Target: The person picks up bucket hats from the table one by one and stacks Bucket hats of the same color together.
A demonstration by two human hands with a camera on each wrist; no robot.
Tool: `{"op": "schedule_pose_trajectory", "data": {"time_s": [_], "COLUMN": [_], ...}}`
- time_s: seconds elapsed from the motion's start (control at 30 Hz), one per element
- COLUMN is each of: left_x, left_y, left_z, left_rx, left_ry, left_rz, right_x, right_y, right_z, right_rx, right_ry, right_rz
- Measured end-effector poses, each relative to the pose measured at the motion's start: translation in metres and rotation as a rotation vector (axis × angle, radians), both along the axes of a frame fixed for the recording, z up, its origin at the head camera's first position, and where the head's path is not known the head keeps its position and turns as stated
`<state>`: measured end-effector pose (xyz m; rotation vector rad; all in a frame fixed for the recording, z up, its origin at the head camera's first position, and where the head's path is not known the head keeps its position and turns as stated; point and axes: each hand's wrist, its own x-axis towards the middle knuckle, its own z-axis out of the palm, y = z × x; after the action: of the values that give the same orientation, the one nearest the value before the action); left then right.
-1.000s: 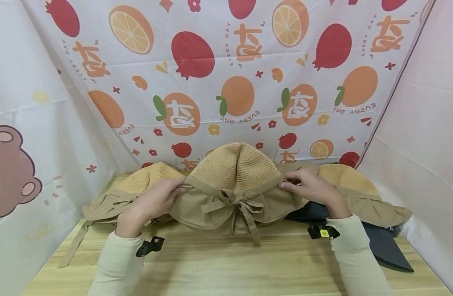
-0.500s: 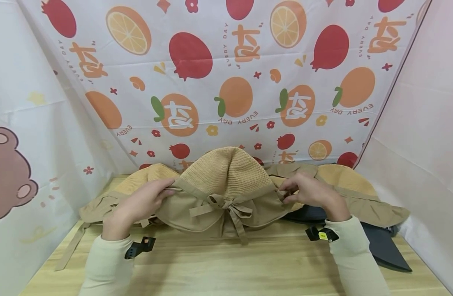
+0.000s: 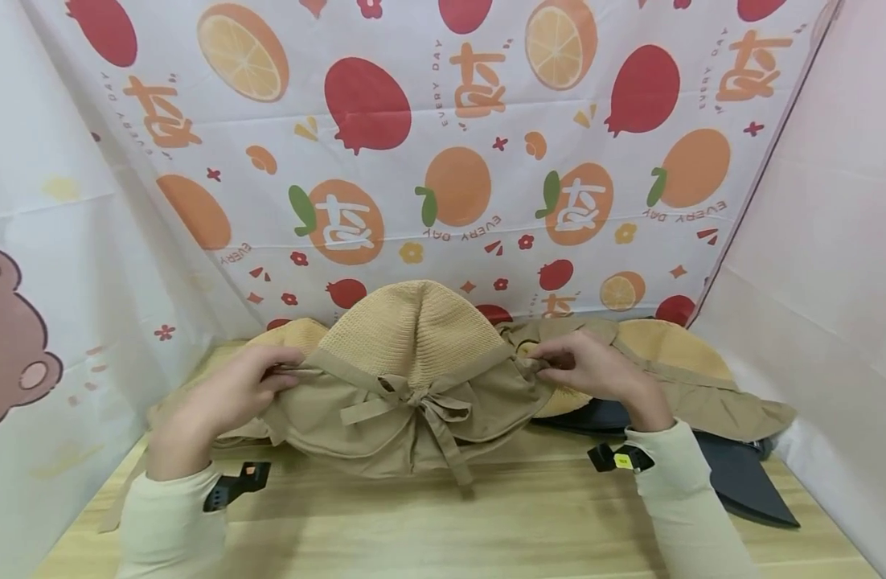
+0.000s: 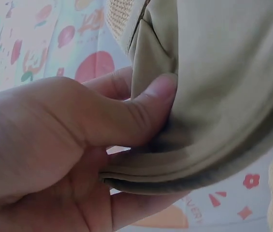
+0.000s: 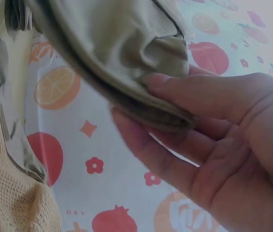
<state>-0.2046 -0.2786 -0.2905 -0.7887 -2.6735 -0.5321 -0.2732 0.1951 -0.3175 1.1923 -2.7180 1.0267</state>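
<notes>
A sun hat (image 3: 414, 338) with a straw-coloured knit crown, a khaki cloth brim and a cloth bow is held up in the middle of the head view. At its left side my left hand (image 3: 233, 394) pinches the brim; the left wrist view shows the thumb pressed on the cloth brim (image 4: 213, 87) with fingers behind. My right hand (image 3: 595, 370) pinches the opposite side, and in the right wrist view its thumb lies on the khaki cloth (image 5: 122, 43) with fingers beneath the edge. The hat's inside is hidden.
Behind the held hat, a similar hat (image 3: 298, 331) lies at left, mostly covered. Another straw-and-khaki hat (image 3: 678, 354) lies at right, above a dark visor-like piece (image 3: 750, 478). A wooden table (image 3: 385, 531) lies below; a fruit-print cloth (image 3: 457, 265) hangs behind.
Both hands have shifted left with the hat, the left hand further than the right. The hat now covers more of the left hat, and more of the things at right shows.
</notes>
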Motion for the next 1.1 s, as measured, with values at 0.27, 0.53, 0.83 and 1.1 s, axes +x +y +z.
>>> {"op": "schedule_pose_trajectory", "data": {"time_s": [0.27,0.53,0.83,1.1], "left_x": [-0.002,-0.009,-0.018,-0.03], "left_y": [-0.027,-0.07,-0.107,-0.127], "left_z": [0.017,0.043,0.057,0.062], "left_rx": [-0.122,-0.221,-0.263,-0.329], "left_ry": [-0.068,-0.058,-0.093,-0.123], "left_rz": [0.183,0.243,0.271,0.288], "right_x": [-0.014,-0.038,-0.067,-0.08], "right_y": [-0.024,-0.058,-0.098,-0.128], "right_z": [0.001,0.017,0.031,0.039], "right_rx": [-0.219,-0.134,0.0,0.127], "right_ry": [0.045,0.054,0.083,0.073], "right_rz": [0.062,0.1,0.194,0.199]}}
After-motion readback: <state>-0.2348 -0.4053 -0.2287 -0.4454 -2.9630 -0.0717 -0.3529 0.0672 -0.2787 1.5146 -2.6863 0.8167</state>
